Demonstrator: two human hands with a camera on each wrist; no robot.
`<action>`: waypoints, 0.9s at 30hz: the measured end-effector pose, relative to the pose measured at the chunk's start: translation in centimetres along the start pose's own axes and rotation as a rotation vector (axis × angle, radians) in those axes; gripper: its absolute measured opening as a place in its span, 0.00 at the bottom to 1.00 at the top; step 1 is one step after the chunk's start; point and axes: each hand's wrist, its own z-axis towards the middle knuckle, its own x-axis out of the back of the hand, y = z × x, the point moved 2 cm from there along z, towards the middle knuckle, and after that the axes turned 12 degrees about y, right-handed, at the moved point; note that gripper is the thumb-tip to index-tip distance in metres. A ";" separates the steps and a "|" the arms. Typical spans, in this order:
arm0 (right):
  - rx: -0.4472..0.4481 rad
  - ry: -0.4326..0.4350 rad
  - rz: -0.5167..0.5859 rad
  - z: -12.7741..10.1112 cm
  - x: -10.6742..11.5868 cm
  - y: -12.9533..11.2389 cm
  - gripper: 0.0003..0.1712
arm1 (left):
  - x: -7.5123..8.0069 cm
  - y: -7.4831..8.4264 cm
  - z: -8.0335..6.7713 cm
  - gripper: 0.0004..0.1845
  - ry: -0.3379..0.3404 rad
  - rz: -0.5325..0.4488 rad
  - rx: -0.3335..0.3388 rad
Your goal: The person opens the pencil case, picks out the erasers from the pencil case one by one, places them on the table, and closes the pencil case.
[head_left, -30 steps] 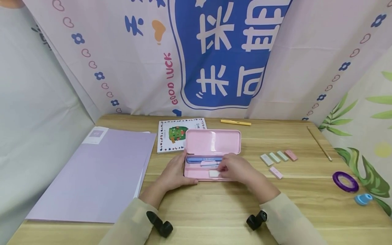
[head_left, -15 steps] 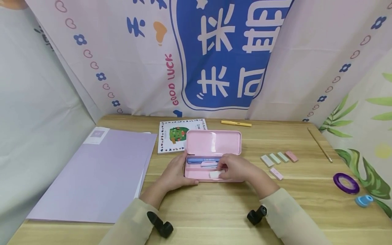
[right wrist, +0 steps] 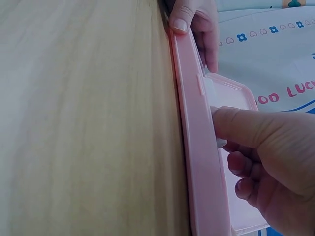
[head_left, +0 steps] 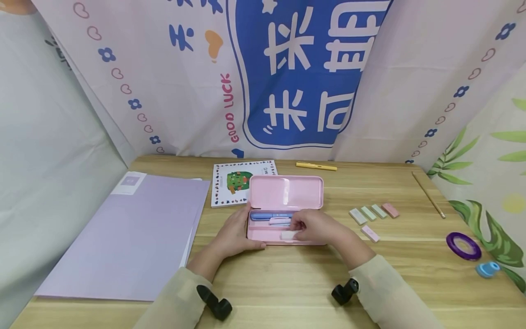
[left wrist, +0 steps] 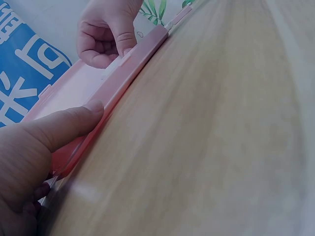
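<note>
A pink pencil case [head_left: 286, 192] stands with its lid up in the middle of the table. My left hand [head_left: 234, 233] grips its left end, thumb along the front wall, as the left wrist view also shows. In the front compartment lies a white eraser [head_left: 287, 235], pinched by the thumb and fingers of my right hand [head_left: 318, 226]. Behind the divider are a blue pen [head_left: 267, 215] and a pink-and-blue pen [head_left: 279, 221], partly covered by the right hand.
Several small erasers [head_left: 368, 211] lie right of the case. Farther right are a pencil [head_left: 428, 194], purple tape ring [head_left: 463, 246] and blue cone-like piece [head_left: 487, 269]. Behind are a booklet [head_left: 222, 183] and yellow pen [head_left: 316, 166]. A purple folder [head_left: 131, 237] lies left.
The right hand's fingers shift slightly around the white eraser, which tilts a little and settles low in the front compartment. The left hand stays on the case.
</note>
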 end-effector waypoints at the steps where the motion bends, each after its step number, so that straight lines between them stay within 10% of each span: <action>1: -0.001 -0.001 0.008 0.0 0.0 0.0 0.06 | 0.0 0.0 0.0 0.70 -0.001 0.000 0.001; 17: -0.193 0.094 0.362 -1.9 0.9 1.6 0.09 | -0.2 0.1 0.1 0.71 0.004 0.003 -0.008; 27: -0.311 0.306 0.450 -6.3 3.3 5.7 0.21 | -0.1 0.1 0.0 0.70 -0.001 0.016 -0.004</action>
